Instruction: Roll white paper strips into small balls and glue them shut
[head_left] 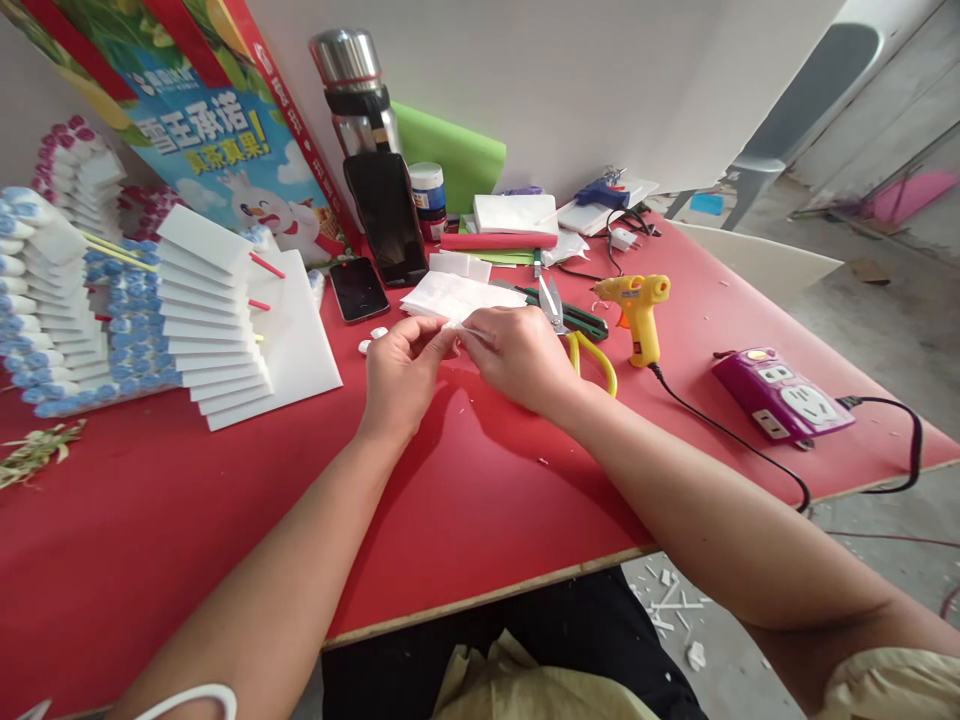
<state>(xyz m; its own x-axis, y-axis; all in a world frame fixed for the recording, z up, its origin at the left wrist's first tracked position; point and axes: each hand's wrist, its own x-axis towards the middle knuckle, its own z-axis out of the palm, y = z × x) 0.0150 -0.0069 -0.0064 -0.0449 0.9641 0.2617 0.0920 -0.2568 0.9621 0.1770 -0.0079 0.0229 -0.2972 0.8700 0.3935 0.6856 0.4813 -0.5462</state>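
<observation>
The left hand (pixel 403 368), thumb and finger drawn together, pinched a small white piece (pixel 452 327) at its two o'clock; the right hand (pixel 517 352), just as near, curled tightly round a thin pale strip (pixel 478 333) slanting from ten toward four o'clock

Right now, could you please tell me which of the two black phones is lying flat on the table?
The phone on the left, flat on the red table; the other phone stands upright in front of the silver-topped bottle.
</observation>
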